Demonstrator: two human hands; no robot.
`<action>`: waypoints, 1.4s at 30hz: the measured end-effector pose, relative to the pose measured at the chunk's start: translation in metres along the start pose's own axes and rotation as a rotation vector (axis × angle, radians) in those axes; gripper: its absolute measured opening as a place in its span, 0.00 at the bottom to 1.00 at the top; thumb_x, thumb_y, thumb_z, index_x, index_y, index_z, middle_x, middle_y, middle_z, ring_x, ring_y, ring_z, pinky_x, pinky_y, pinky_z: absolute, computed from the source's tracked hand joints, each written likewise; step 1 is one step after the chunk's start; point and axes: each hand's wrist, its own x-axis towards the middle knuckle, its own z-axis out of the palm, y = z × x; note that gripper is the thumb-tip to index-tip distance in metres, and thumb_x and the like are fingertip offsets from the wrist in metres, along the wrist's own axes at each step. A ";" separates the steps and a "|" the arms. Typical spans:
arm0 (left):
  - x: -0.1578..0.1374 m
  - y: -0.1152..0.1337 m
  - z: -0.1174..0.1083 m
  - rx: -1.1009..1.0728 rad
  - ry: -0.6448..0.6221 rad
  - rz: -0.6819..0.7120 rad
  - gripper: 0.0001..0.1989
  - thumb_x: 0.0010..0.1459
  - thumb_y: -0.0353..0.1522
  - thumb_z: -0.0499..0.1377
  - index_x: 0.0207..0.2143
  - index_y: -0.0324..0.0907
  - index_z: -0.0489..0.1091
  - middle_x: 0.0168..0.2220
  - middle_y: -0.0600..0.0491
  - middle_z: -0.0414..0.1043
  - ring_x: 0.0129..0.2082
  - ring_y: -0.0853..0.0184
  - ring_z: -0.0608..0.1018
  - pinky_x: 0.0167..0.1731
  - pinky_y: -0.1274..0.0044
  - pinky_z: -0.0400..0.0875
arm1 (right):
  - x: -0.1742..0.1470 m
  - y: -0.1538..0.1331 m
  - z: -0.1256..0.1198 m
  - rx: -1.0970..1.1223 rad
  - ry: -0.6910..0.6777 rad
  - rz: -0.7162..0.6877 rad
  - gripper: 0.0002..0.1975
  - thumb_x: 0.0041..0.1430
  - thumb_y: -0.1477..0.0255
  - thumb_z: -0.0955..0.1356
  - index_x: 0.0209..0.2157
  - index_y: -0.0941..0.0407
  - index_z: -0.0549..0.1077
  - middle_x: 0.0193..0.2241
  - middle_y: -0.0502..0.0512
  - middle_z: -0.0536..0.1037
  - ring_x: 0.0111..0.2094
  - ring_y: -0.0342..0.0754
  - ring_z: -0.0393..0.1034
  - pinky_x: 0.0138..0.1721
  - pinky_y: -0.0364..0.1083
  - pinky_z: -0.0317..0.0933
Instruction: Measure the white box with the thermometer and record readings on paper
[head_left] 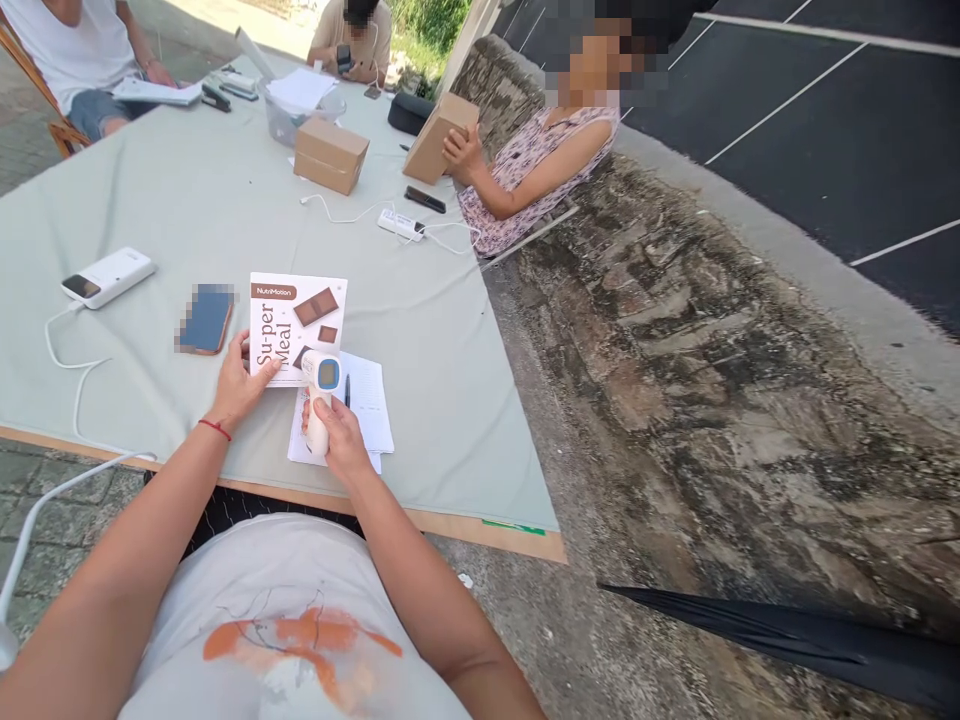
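Brown-printed white box (297, 325), white-blue thermometer (321, 380)

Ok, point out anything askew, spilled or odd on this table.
Nothing looks spilled or damaged. The papers by the right hand lie askew, edges not lined up, and a white cable hangs over the near edge of the table and might snag.

Left to right at the table (427, 340): power bank (111, 277), phone (205, 322), meal box (292, 325), thermometer (328, 374).
Papers (367, 400) lie near the front edge; farther back, a cardboard box (330, 155) before a plastic tub (280, 124).
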 end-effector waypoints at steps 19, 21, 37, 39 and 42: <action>0.005 -0.014 -0.005 -0.034 0.175 0.074 0.49 0.53 0.53 0.65 0.67 0.45 0.46 0.54 0.41 0.64 0.56 0.56 0.70 0.52 0.65 0.73 | -0.035 -0.048 -0.052 -0.161 0.309 -0.257 0.25 0.53 0.53 0.71 0.44 0.58 0.74 0.36 0.57 0.76 0.35 0.48 0.69 0.38 0.47 0.64; 0.007 -0.018 -0.007 -0.011 0.217 0.078 0.50 0.53 0.53 0.65 0.68 0.46 0.44 0.56 0.41 0.62 0.58 0.55 0.69 0.56 0.64 0.70 | -0.026 -0.040 -0.065 -0.283 0.399 -0.273 0.28 0.51 0.53 0.71 0.47 0.59 0.73 0.41 0.59 0.76 0.40 0.51 0.70 0.43 0.49 0.65; -0.004 -0.001 0.002 0.451 0.350 0.387 0.36 0.60 0.37 0.60 0.65 0.40 0.48 0.61 0.36 0.51 0.65 0.51 0.58 0.63 0.58 0.58 | 0.010 0.018 -0.120 -1.168 0.450 -0.412 0.15 0.62 0.62 0.65 0.44 0.57 0.75 0.41 0.62 0.74 0.45 0.54 0.66 0.47 0.52 0.60; -0.009 0.006 0.008 0.540 0.360 0.524 0.32 0.58 0.33 0.59 0.63 0.40 0.53 0.55 0.38 0.56 0.60 0.53 0.64 0.58 0.58 0.62 | 0.016 0.021 -0.105 -1.118 0.317 -0.392 0.14 0.63 0.62 0.65 0.45 0.56 0.74 0.35 0.58 0.75 0.40 0.52 0.68 0.43 0.50 0.61; -0.016 0.017 0.015 0.628 0.321 0.773 0.27 0.57 0.28 0.58 0.59 0.43 0.59 0.51 0.42 0.60 0.54 0.55 0.68 0.53 0.62 0.65 | 0.027 0.025 -0.086 -1.088 0.257 -0.266 0.19 0.59 0.62 0.68 0.49 0.57 0.72 0.31 0.55 0.75 0.35 0.50 0.69 0.38 0.48 0.61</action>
